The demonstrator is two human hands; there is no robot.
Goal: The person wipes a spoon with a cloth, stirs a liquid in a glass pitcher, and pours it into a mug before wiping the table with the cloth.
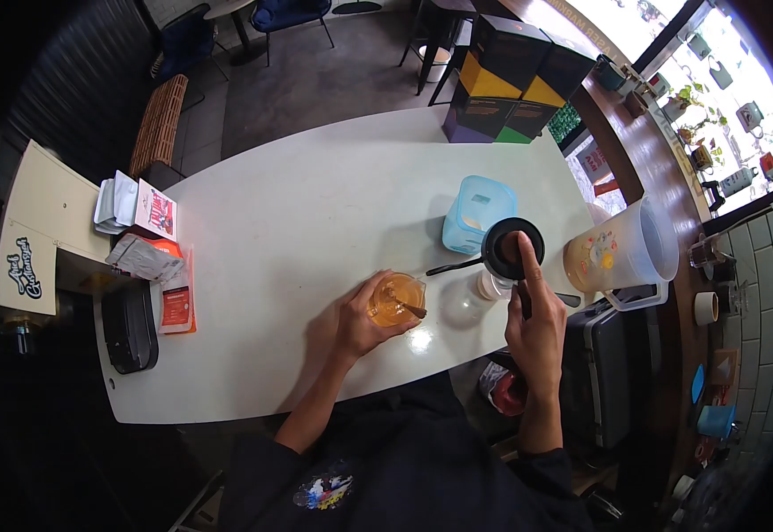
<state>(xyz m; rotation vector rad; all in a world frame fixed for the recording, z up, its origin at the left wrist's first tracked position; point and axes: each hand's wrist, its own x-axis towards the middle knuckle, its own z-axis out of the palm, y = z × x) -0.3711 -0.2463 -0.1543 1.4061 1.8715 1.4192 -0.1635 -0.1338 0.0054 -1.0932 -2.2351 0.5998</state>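
Observation:
My left hand (362,321) is wrapped round a clear cup of amber liquid (395,300) at the middle of the white table, and something slim and dark leans inside the cup. My right hand (537,319) holds a round black lid (512,249) up, its index finger stretched across the lid. Beneath the lid, a small clear container (493,285) stands partly hidden. A light blue plastic container (479,213) is just behind the lid. The black handle of a spoon or similar tool (454,266) lies to the left of the lid.
A large clear pitcher (621,253) stands at the right edge of the white table (298,213). Stacked dark boxes (506,80) are at the back right. Packets (149,257) and a black case (129,328) sit at the left edge.

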